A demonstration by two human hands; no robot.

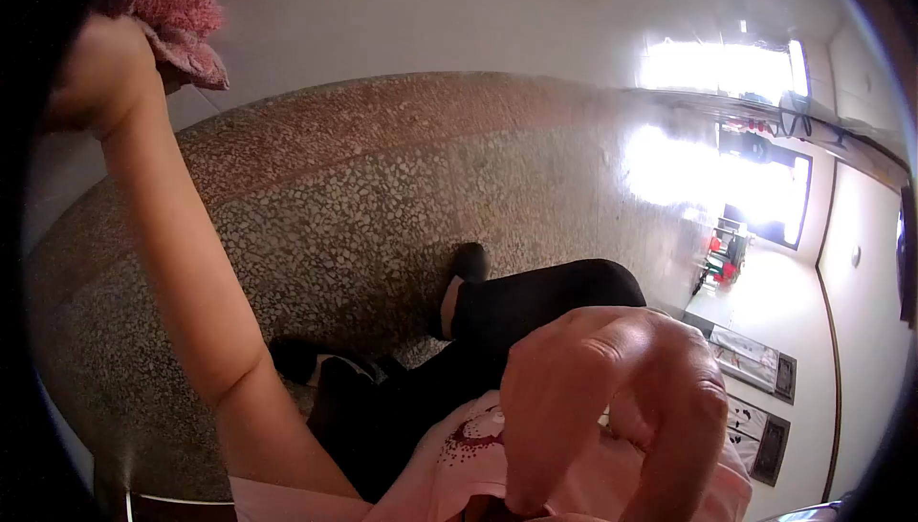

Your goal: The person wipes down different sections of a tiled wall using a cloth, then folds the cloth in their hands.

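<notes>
My left hand [100, 73] is at the upper left, at the end of an outstretched bare arm. Its fingers are closed around a pink towel [177, 10] with a fluffy surface, partly cut off by the dark frame edge. The towel lies against or just over a pale, glossy wall [402, 15]; I cannot tell if they touch. Close to the camera at the lower right is my right hand [612, 379], raised before my chest. Its fingers are bent and point downward out of frame, so their tips and anything between them are hidden.
The view is tilted sideways. Speckled terrazzo floor [354, 226] meets a brownish terrazzo border [382, 106] along the wall. My legs in black trousers [555, 307] and dark shoes [469, 262] are below me. Bright windows [765, 187], red and green items [724, 256] and framed pictures [755, 364] are farther off.
</notes>
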